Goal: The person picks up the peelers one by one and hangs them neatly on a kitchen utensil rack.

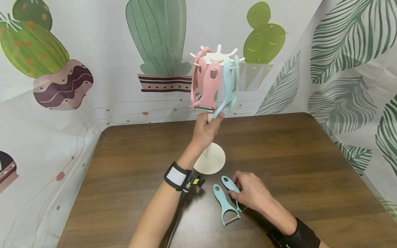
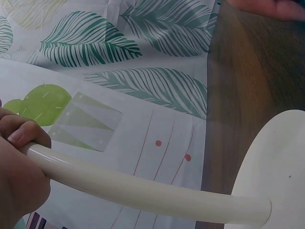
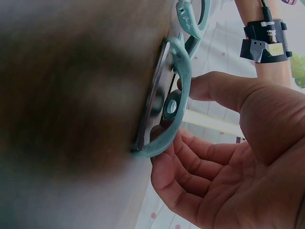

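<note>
A white stand [image 1: 209, 162] with a round base and a spoked top rises from the table. My left hand [image 1: 206, 129] grips its pole [image 2: 143, 193] just under the hanging peelers. From the hooks hang pink peelers [image 1: 212, 84], a light blue peeler [image 1: 227, 81] and a mint green one [image 1: 237, 81]. Two teal peelers lie on the table in front of the base. The right-hand teal peeler [image 3: 185, 90] is between the thumb and fingers of my right hand [image 1: 252, 191], which pinches it. Beside it lies the other teal peeler [image 1: 221, 198], untouched.
The brown wooden table [image 1: 124, 193] has a rounded back edge. Behind it hangs a white cloth [image 1: 114, 51] printed with cacti and leaves. A wrist strap with a small camera [image 1: 183, 177] is on my left wrist, a black strap [image 1: 297, 237] on my right.
</note>
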Demonstrator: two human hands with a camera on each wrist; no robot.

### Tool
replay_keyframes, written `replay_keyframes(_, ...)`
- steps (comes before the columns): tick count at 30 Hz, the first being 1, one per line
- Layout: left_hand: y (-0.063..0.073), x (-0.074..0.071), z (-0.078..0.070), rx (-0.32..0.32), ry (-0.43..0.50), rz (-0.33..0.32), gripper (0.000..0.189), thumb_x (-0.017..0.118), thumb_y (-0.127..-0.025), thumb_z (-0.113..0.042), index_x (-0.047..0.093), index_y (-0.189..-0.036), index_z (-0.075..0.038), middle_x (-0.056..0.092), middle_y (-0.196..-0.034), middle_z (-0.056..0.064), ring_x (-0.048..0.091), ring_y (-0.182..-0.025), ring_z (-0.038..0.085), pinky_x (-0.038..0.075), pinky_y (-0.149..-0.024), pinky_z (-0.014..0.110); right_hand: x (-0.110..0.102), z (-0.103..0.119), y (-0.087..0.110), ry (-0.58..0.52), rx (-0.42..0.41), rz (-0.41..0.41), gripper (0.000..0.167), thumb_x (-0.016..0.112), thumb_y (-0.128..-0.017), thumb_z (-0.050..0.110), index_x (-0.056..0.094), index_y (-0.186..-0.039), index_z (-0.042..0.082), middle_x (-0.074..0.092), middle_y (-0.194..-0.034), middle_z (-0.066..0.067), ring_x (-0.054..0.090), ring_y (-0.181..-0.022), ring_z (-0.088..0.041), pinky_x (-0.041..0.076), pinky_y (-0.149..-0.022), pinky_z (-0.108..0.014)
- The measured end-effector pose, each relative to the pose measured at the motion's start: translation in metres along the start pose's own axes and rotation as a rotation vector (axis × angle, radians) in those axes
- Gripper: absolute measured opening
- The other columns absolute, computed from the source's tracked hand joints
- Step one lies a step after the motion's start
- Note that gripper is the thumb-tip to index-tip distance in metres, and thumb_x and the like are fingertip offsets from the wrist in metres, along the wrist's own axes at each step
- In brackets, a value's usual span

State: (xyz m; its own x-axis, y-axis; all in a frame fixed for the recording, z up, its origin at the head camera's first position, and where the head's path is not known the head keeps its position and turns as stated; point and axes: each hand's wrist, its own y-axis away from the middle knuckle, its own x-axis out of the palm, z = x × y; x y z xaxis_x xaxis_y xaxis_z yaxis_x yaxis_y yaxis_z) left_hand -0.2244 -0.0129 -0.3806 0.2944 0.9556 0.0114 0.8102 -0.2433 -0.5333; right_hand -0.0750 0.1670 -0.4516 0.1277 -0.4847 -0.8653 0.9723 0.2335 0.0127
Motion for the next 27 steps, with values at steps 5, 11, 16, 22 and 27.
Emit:
replay_keyframes(5, 0.000, 0.001, -0.001, -0.001, 0.004, 0.003, 0.054, 0.056, -0.106, -0.017, 0.043, -0.056, -0.003, 0.034, -0.047, -0.007, 0.031, -0.042, 0.009, 0.021, -0.043, 0.026, 0.000, -0.001, 0.000, -0.001, 0.004, -0.012, 0.026, 0.090, -0.076, 0.019, 0.067, -0.089, 0.018, 0.054, -0.069, 0.008, 0.048, -0.060, -0.007, 0.041, -0.054, -0.028)
replay_keyframes(11, 0.000, 0.000, -0.002, -0.004, 0.000, 0.001, 0.053, 0.055, -0.106, -0.018, 0.044, -0.056, -0.007, 0.035, -0.048, -0.007, 0.032, -0.043, 0.010, 0.022, -0.043, 0.026, -0.002, 0.000, -0.001, 0.000, -0.009, -0.036, 0.026, 0.089, -0.077, 0.020, 0.067, -0.092, 0.017, 0.055, -0.071, 0.008, 0.048, -0.061, -0.006, 0.042, -0.056, -0.027)
replay_keyframes(16, 0.000, 0.000, -0.002, -0.002, 0.000, -0.001, 0.053, 0.056, -0.106, -0.016, 0.044, -0.055, -0.007, 0.035, -0.048, -0.008, 0.032, -0.043, 0.010, 0.022, -0.043, 0.027, -0.007, -0.001, -0.003, -0.007, -0.026, -0.075, 0.027, 0.088, -0.077, 0.018, 0.068, -0.095, 0.015, 0.055, -0.072, 0.009, 0.048, -0.061, -0.006, 0.042, -0.057, -0.027)
replay_keyframes(22, 0.000, 0.001, -0.002, -0.001, 0.005, -0.004, 0.053, 0.056, -0.106, -0.015, 0.043, -0.055, -0.007, 0.035, -0.047, -0.008, 0.031, -0.042, 0.009, 0.021, -0.043, 0.026, -0.010, -0.002, -0.004, -0.004, -0.048, -0.135, 0.026, 0.089, -0.078, 0.017, 0.070, -0.095, 0.014, 0.056, -0.074, 0.008, 0.047, -0.061, -0.006, 0.041, -0.056, -0.026)
replay_keyframes(27, 0.000, 0.000, -0.001, 0.003, 0.005, -0.001, 0.053, 0.055, -0.107, -0.016, 0.044, -0.056, -0.005, 0.035, -0.048, -0.007, 0.031, -0.042, 0.010, 0.021, -0.043, 0.027, -0.012, -0.002, -0.006, -0.016, -0.057, -0.169, 0.025, 0.089, -0.078, 0.016, 0.070, -0.094, 0.015, 0.058, -0.075, 0.008, 0.048, -0.061, -0.006, 0.041, -0.056, -0.025)
